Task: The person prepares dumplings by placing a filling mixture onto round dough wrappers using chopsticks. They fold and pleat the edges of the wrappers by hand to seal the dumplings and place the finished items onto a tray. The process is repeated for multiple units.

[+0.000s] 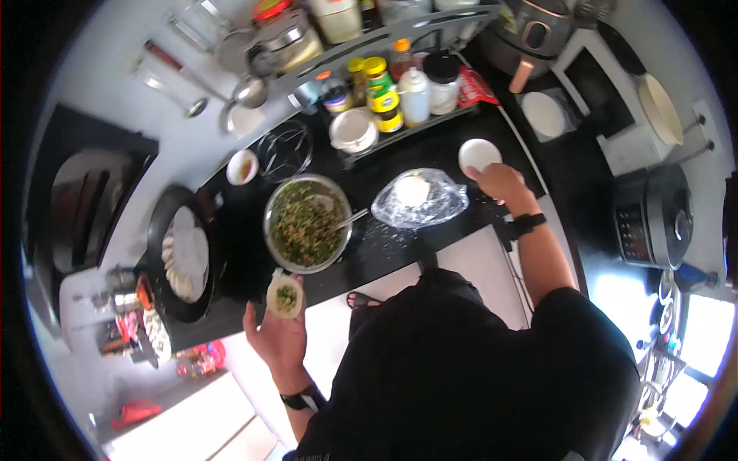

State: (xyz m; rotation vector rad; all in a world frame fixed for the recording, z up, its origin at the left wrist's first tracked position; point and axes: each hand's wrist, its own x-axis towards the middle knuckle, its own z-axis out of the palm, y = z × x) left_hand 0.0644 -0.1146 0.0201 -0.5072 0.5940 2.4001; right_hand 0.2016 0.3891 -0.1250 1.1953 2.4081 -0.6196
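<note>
On the fingers of my upturned left hand (282, 340) lies a round dumpling wrapper (275, 306) with green chopped filling (286, 299) at its centre. Just beyond it stands a steel mixing bowl (268, 230) of green and brown filling, a spoon handle (352, 219) leaning over its rim. My right hand (503, 183) grips a small white bowl (479, 153) by the edge, above the black counter. Between the hands, a pale round of dough or wrappers (411, 191) rests on crumpled clear plastic (441, 208). What the white bowl contains is unclear.
White flour (387, 235) dusts the counter. A black pan (154, 242) at left holds a row of dumplings (174, 268). A wire stand (285, 151) and small cup (242, 167) sit behind. Several bottles (383, 101) fill the rack (403, 132). A rice cooker (654, 216) is at right.
</note>
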